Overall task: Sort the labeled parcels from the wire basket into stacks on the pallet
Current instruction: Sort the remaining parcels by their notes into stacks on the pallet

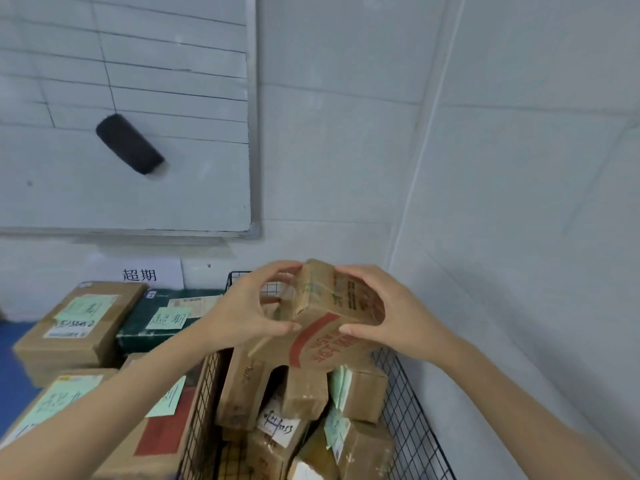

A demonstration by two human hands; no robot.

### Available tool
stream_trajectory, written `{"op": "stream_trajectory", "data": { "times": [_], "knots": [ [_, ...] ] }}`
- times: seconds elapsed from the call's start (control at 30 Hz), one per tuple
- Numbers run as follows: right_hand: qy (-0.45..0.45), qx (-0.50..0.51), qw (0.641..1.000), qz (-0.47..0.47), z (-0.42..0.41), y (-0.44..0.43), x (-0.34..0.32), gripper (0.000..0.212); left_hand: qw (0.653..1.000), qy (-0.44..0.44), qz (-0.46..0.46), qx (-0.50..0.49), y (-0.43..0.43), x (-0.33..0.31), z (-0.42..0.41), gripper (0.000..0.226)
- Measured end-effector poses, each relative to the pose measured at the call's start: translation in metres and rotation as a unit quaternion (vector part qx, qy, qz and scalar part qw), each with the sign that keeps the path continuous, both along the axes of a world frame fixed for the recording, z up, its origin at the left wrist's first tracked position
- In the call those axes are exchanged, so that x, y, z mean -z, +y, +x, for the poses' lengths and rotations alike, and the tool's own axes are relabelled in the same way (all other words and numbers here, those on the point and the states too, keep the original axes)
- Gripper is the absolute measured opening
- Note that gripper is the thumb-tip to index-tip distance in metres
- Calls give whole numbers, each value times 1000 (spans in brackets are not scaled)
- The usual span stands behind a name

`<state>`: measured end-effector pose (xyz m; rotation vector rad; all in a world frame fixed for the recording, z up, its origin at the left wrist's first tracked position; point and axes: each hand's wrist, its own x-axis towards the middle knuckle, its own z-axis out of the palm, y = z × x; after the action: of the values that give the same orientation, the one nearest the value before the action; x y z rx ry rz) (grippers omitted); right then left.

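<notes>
Parcel: red-printed carton [332, 320], tilted, held above the wire basket [408, 410] and the boxes in it.
Left hand [249, 306]: thumb and fingers spread wide, tips clamped on the carton's left end.
Right hand [391, 317]: fingers curled over the top, thumb on the printed face.
Label: no note shows toward you; turn the carton before choosing.
Stacks: green-noted boxes [79, 320] left of the basket; carry two-handed over the rim.

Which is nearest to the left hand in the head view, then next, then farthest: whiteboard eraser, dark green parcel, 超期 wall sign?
From the left hand, which grips the cardboard parcel:
1. dark green parcel, just to its left, among the stacked parcels.
2. 超期 wall sign, behind that parcel, farther left.
3. whiteboard eraser, high up on the whiteboard.
</notes>
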<state>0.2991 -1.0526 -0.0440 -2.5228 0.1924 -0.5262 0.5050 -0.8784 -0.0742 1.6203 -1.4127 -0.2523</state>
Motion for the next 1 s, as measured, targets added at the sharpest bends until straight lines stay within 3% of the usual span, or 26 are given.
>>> {"op": "stream_trajectory", "data": {
  "times": [0.17,0.33,0.63,0.83,1.0],
  "knots": [
    [-55,23,998,-23,1,-3,-16,79,990,-89,-100,-42,-4,-15,-13,82],
    [-98,36,994,6,-3,-2,-24,75,965,-185,-144,-115,-7,-15,-17,87],
    [-112,79,985,-102,6,4,-26,90,960,-195,-164,-117,-11,-20,-19,83],
    [-144,68,983,-95,9,1,-24,82,966,-191,-152,-82,-7,-21,-17,83],
    [-161,53,984,-59,3,-2,-22,78,981,-116,-126,-93,6,-20,1,80]
  ]
}}
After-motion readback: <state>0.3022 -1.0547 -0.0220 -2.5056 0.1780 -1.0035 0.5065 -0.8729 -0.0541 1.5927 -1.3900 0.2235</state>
